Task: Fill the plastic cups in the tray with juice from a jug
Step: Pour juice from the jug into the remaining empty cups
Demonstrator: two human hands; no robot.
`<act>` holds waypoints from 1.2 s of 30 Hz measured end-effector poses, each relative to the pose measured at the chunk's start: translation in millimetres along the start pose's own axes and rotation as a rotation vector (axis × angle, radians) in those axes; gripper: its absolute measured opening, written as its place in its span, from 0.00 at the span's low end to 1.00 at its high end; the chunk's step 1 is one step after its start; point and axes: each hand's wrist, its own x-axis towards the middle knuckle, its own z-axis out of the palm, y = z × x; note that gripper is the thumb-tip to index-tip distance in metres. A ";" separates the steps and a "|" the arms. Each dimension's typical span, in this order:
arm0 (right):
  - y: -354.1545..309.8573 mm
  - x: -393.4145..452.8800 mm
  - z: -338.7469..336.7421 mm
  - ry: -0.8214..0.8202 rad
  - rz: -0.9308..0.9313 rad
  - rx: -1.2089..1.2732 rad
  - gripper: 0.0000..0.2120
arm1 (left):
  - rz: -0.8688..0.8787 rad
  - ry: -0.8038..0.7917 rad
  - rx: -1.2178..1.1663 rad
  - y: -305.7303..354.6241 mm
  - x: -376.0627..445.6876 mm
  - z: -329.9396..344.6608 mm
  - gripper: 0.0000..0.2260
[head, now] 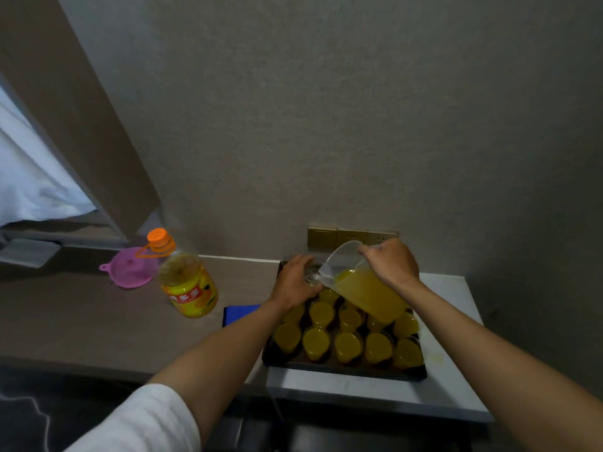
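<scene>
A dark tray [342, 370] on the counter holds several plastic cups of yellow juice [347, 345]. My right hand [391, 264] grips a clear jug [365, 288] of orange-yellow juice, tilted with its spout to the left. The spout meets a clear cup [312, 275] that my left hand [295, 280] holds at the tray's far left corner. How much juice is in that cup cannot be made out.
A large juice bottle [187, 285] with an orange cap stands left of the tray, with a pink funnel [130, 267] behind it. A blue cloth [239, 313] lies beside the tray. Wall sockets [350, 238] sit behind the jug. The counter's front edge is near.
</scene>
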 end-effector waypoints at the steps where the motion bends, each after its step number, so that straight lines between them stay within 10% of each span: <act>1: 0.1 0.3 0.2 0.001 -0.003 -0.009 0.22 | 0.000 -0.001 0.001 -0.5 0.5 0.6 0.32; 36: -10.3 -2.9 -1.8 0.025 -0.090 -0.188 0.24 | -0.004 -0.025 -0.030 -9.0 5.7 18.4 0.36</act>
